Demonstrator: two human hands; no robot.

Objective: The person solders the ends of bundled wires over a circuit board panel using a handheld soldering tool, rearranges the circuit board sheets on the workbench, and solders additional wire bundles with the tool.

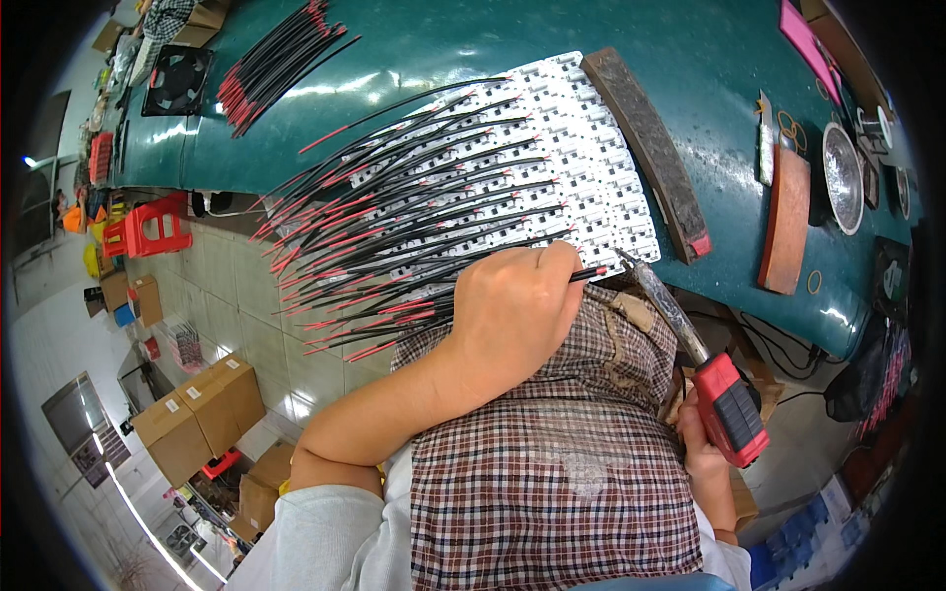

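My left hand (517, 300) is closed around black wires (589, 275) with red ends, at the near edge of a white panel of small circuit boards (591, 148). Rows of black-and-red wires (394, 197) fan out leftward from the panel, their right ends lying on the boards. In my right hand (698, 438), partly hidden behind the handle, is a soldering iron (724, 404) with a red and black grip. Its tip points up and left, close to the panel's near right corner and the ends of the held wires.
A long dark bar (650, 148) lies along the panel's right side. Farther right are a reddish-brown block (785, 222), a metal dish (843, 177) and rubber bands (791, 128). A wire bundle (281, 64) and a black fan (177, 79) sit at the far left of the green table (424, 49).
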